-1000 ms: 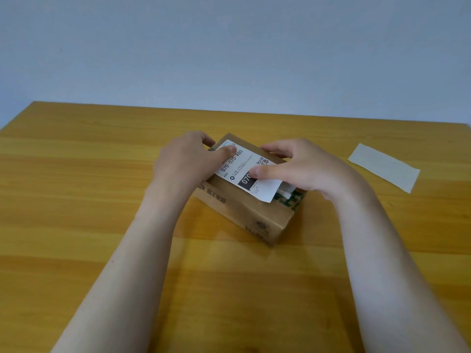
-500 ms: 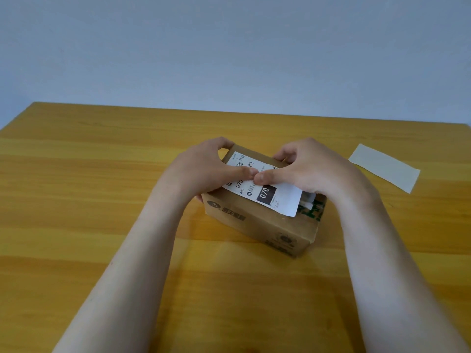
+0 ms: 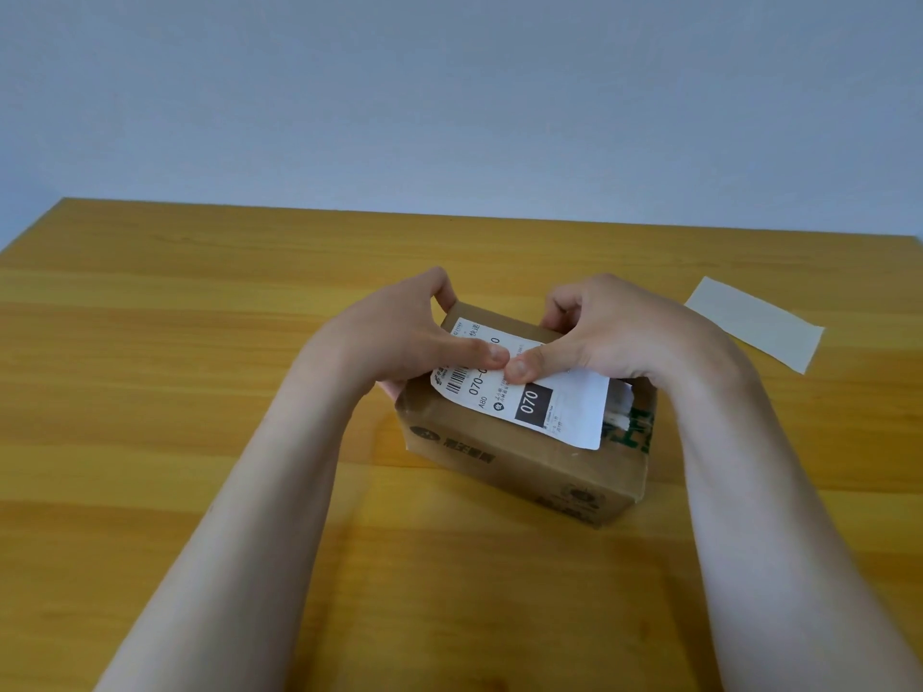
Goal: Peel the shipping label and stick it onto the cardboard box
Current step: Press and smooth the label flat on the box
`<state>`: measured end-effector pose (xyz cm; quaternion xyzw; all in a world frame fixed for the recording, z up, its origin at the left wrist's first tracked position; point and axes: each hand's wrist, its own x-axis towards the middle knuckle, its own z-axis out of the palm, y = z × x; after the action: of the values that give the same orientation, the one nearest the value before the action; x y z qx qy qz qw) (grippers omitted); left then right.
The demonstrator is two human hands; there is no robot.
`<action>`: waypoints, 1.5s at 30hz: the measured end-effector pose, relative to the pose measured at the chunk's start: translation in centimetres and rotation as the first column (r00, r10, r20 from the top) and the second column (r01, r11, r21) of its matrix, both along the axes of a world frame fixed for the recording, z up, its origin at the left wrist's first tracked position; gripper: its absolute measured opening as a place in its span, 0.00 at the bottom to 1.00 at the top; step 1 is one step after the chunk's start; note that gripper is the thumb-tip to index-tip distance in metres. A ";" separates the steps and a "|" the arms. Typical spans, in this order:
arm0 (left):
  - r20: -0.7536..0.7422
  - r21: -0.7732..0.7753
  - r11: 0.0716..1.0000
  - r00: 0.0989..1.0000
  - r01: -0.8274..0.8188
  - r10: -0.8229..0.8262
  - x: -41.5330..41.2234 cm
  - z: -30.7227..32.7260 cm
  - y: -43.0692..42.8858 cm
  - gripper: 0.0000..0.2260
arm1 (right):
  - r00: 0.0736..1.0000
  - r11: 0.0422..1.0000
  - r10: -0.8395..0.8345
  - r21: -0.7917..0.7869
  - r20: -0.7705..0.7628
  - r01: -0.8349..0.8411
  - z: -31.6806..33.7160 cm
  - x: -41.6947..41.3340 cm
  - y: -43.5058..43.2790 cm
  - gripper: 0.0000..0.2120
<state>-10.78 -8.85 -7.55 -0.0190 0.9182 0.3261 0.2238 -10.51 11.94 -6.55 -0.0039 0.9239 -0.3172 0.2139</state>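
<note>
both thumbs press the shipping label [image 3: 544, 392] flat on top of the cardboard box [image 3: 524, 467]. the left hand [image 3: 409, 337] and right hand [image 3: 604, 332] clasp the box's sides. backing paper [image 3: 754, 324] lies apart on the table [image 3: 175, 342].

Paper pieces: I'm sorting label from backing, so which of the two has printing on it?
The shipping label on the cardboard box, under both thumbs, carries a barcode. The paper strip lying far right is blank.

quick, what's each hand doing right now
Left hand: gripping the cardboard box, thumb pressing the shipping label.
Right hand: gripping the box too, thumb on the label.
</note>
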 end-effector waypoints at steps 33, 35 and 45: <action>-0.236 0.056 0.992 0.964 -0.113 0.123 -0.4 -0.9 -0.4 0.13 | 0.919 0.980 -0.128 0.096 -0.374 0.175 0.4 0.8 -0.8 0.23; -0.285 -0.013 0.984 0.944 -0.177 0.166 -0.4 -0.7 -0.8 0.15 | 0.908 0.973 -0.159 0.092 -0.388 0.210 0.9 1.0 -0.7 0.29; -0.098 0.075 0.994 0.991 -0.085 0.092 0.0 0.2 -0.6 0.25 | 0.979 0.990 -0.140 -0.039 -0.150 0.136 -0.6 -0.2 -1.1 0.55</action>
<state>-10.77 -9.43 -7.31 -0.0354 0.9146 0.3684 0.1628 -10.67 10.87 -7.12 0.0330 0.9309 -0.3433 0.1202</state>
